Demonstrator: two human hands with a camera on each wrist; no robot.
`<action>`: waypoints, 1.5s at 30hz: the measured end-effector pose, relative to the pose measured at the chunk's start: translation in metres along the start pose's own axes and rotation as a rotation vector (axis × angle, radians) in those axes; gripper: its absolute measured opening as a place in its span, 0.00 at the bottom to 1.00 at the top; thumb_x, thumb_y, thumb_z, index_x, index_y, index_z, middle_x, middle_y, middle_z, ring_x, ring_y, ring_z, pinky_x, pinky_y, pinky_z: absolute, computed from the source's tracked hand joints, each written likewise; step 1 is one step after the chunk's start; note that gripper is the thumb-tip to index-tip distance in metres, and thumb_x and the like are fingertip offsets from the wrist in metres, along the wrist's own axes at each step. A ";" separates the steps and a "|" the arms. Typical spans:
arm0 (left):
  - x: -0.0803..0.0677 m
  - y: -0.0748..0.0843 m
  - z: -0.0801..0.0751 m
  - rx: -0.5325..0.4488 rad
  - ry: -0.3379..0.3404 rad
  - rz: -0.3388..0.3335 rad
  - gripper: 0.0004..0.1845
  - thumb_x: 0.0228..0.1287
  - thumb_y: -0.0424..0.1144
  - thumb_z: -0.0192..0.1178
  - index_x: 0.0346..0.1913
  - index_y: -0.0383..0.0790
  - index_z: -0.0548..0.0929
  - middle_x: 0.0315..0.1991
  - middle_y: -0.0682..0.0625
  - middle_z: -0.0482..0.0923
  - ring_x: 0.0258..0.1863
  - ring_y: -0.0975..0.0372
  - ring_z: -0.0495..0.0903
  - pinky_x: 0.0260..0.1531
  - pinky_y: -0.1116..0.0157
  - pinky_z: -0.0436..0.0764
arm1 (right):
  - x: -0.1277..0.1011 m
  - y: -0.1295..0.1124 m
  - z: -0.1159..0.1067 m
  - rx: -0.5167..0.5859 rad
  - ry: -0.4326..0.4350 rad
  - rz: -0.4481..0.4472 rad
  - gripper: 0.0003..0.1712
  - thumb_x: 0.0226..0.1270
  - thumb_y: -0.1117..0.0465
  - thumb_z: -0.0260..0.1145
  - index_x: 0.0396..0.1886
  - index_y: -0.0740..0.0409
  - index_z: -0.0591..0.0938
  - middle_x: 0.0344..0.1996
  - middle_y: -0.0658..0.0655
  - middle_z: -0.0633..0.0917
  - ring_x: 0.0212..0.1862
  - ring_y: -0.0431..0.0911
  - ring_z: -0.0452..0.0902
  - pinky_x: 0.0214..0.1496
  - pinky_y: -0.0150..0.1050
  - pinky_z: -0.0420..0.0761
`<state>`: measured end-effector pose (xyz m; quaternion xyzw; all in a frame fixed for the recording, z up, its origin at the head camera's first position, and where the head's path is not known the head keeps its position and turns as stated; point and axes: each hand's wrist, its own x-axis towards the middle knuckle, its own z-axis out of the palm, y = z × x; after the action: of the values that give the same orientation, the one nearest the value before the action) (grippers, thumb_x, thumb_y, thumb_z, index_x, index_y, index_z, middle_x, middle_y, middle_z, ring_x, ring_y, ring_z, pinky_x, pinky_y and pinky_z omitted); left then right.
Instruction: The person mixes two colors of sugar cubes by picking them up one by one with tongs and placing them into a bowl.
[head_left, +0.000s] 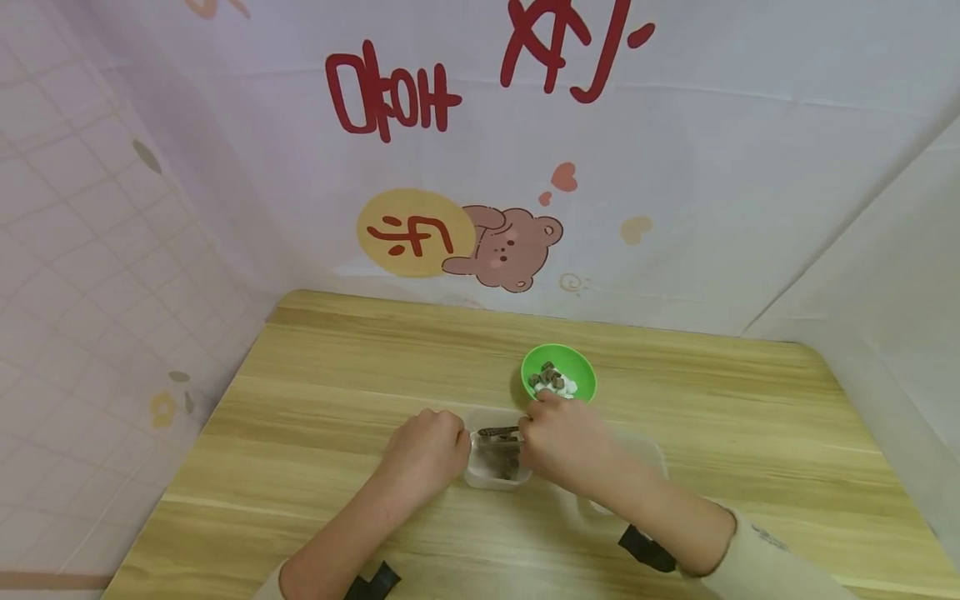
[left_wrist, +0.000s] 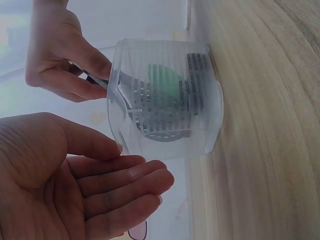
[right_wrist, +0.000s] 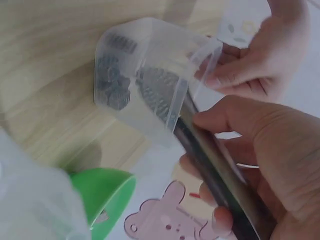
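A small clear plastic container stands mid-table, with dark pieces at its bottom. My left hand is at its left side, thumb and fingers holding the rim. My right hand grips the long handle of a slotted metal spoon, whose perforated head sits inside the container. Just behind my right hand is a green bowl holding dark and white pieces.
A second, larger clear container lies under my right forearm. The wooden table is enclosed by pale printed cloth walls at the back and on both sides. Bare wood stretches to the left and far right.
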<state>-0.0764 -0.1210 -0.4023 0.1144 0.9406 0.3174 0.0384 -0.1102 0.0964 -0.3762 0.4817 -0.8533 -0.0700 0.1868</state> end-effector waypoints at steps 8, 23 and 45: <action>0.001 0.003 0.000 -0.003 -0.007 -0.013 0.27 0.69 0.28 0.56 0.13 0.48 0.61 0.10 0.59 0.54 0.12 0.67 0.54 0.13 0.68 0.57 | -0.019 0.027 -0.011 0.203 0.143 0.110 0.10 0.43 0.64 0.78 0.21 0.53 0.82 0.19 0.46 0.76 0.23 0.42 0.67 0.21 0.32 0.67; 0.002 0.001 0.000 -0.018 -0.021 -0.036 0.27 0.71 0.30 0.57 0.13 0.48 0.63 0.11 0.59 0.56 0.12 0.68 0.55 0.14 0.69 0.58 | -0.058 0.090 -0.020 0.205 0.326 0.356 0.08 0.49 0.64 0.76 0.32 0.58 0.91 0.29 0.54 0.90 0.27 0.48 0.82 0.15 0.37 0.71; 0.002 0.001 0.000 -0.015 -0.029 -0.039 0.26 0.70 0.30 0.57 0.13 0.47 0.64 0.11 0.58 0.57 0.13 0.67 0.57 0.14 0.68 0.59 | -0.065 0.082 -0.020 0.206 0.288 0.430 0.14 0.49 0.54 0.76 0.35 0.56 0.90 0.27 0.49 0.88 0.18 0.36 0.74 0.15 0.32 0.65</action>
<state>-0.0785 -0.1200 -0.4017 0.1005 0.9395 0.3221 0.0592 -0.1379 0.1961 -0.3498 0.3112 -0.9032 0.1274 0.2669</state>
